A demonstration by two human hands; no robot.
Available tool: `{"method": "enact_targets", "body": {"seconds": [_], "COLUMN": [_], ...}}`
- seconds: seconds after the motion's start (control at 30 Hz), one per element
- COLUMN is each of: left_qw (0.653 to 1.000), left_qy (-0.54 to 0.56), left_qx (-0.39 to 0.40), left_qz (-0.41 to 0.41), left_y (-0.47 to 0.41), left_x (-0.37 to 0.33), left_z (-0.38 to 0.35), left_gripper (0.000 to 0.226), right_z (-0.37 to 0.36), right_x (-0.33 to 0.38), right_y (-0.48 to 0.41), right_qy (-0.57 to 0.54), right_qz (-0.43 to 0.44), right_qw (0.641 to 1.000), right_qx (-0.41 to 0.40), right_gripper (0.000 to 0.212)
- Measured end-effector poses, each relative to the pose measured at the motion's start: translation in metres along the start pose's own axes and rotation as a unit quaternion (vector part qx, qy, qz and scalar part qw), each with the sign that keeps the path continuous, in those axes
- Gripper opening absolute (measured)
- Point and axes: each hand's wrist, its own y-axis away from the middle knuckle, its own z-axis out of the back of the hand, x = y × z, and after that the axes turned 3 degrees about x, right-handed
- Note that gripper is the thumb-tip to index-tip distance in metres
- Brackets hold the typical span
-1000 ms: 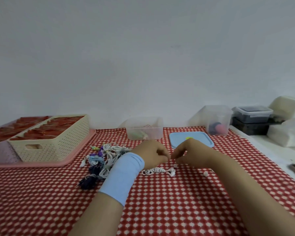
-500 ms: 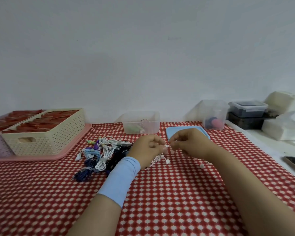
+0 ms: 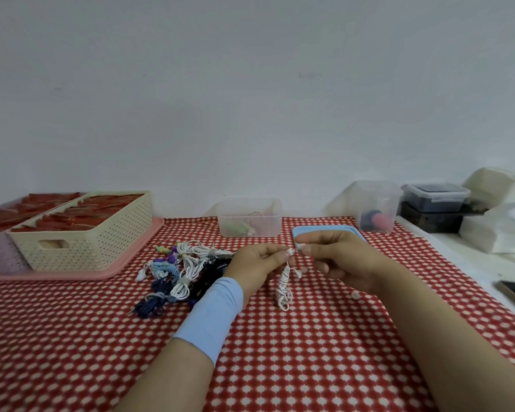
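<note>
red checked table (image 3: 72, 337) with pink tray (image 3: 125, 267), earphone bundles (image 3: 185, 272), low clear tub (image 3: 249, 217), tall clear tub (image 3: 375, 203), blue lid (image 3: 339, 229)

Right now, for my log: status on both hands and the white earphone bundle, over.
Left hand and right hand both pinching top of coiled white earphone cable bundle, bundle dangling below. Multicoloured pile of bundled cables beside left wrist, not obstructing.

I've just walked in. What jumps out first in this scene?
At the middle of the table, the left hand and the right hand both pinch the top of a white earphone bundle, which hangs down toward the red checked tablecloth. To the left of it lies a pile of coiled earphones in white, blue and dark colours. Behind the pile stands a cream basket.
</note>
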Motion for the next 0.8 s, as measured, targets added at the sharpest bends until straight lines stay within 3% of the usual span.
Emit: {"method": "enact_targets", "body": {"seconds": [0.33, 0.8], "left_qw": [0.999, 0.999], "left_qy": [0.021, 0.008], "left_qx": [0.017, 0.025], "left_qz": [-0.017, -0.031], "left_y": [0.0021, 0.0039], "left_x": [0.0017, 0.0006], "left_z": [-0.0013, -0.0027], "left_gripper": [0.011, 0.013], "right_z": [0.0003, 0.0056], "right_x": [-0.0003, 0.0005], "right_y": [0.0014, 0.0002], "right_qy": [0.018, 0.001], "right_qz": [-0.006, -0.080], "right_qw": [1.000, 0.995], "right_qx": [0.023, 0.063], "right_gripper": [0.018, 0.029]}}
